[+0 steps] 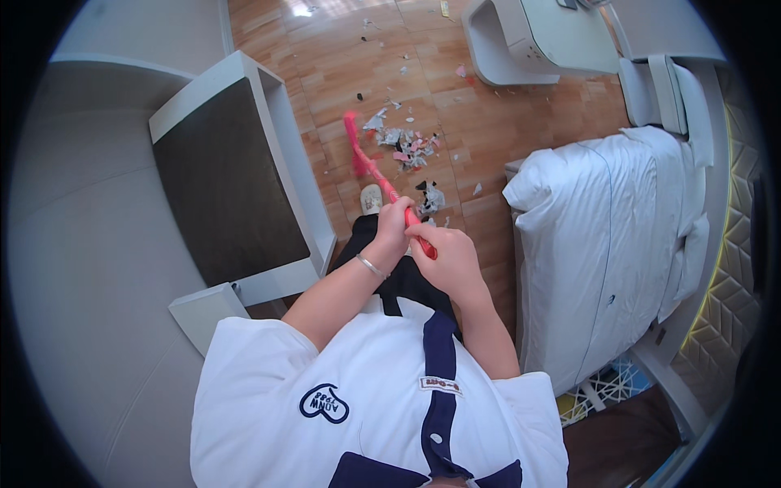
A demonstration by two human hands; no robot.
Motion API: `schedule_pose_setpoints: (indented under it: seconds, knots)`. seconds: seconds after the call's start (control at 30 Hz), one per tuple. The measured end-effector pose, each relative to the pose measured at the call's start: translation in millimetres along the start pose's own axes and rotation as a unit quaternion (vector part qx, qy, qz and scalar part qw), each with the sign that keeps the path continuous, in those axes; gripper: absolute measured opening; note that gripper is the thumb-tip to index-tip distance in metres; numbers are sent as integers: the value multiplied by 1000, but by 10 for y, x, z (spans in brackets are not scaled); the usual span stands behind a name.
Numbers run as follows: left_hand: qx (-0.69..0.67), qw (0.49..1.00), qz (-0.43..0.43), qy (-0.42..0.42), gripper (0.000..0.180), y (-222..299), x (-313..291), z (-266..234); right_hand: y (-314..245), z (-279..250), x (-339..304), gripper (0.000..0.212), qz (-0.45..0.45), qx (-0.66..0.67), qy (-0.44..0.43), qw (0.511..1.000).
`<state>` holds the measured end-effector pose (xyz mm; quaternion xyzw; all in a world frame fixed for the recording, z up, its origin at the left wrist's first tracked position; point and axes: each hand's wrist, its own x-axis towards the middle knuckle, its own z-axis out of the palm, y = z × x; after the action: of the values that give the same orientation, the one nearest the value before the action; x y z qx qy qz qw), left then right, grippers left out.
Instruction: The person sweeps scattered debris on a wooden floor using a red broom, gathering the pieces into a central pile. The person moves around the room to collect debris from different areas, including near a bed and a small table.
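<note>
A pinkish-red broom [380, 178] slants from my hands toward the far left, its pink head low over the wood floor. My left hand [394, 227], with a silver bangle at the wrist, is closed around the handle. Nearer the handle's top end, my right hand [446, 254] grips it too. To the right of the broom head lies a loose heap of torn paper scraps [415, 149] in white, grey and pink. A crumpled black-and-white piece [432, 198] rests closer to my feet.
On the right stands a bed with white bedding [586, 244]. A white cabinet with a dark panel [224, 183] is at the left. A white desk [561, 37] stands at the far right. More scraps dot the wood floor [325, 49]. One light shoe [372, 199] shows below me.
</note>
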<state>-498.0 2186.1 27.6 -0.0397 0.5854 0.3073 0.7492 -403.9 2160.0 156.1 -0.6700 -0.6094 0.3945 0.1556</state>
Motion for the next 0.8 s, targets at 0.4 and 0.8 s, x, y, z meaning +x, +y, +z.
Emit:
schedule_pose_setpoints:
  seconds: [0.4, 0.8]
  knots:
    - [156, 982, -87, -52, 12, -312, 442, -673, 205, 514, -423, 17, 113, 70, 77, 988]
    - [397, 891, -51, -215, 8, -948, -1004, -790, 950, 1294, -2149, 55, 30, 709, 122, 694]
